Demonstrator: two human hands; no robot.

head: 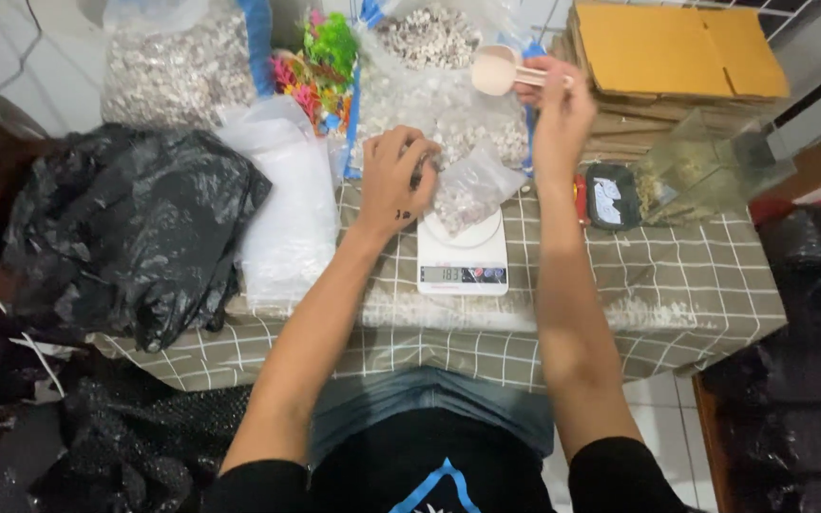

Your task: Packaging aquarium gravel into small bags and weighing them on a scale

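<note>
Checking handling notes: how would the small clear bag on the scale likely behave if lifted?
The bag is thin film, so probably floppy. It holds pale gravel, so likely heavy for its size. The left hand grips its mouth; released, it might slump off the scale.

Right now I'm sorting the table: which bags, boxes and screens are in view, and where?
Small clear bag: on the scale, pale pebbles, left hand holding it.
Scale screen: front of white scale, grey strip.
Big clear bags: back, whitish gravel.
Black bag: left, crumpled.
Flat cardboard: back right, brown.
</note>
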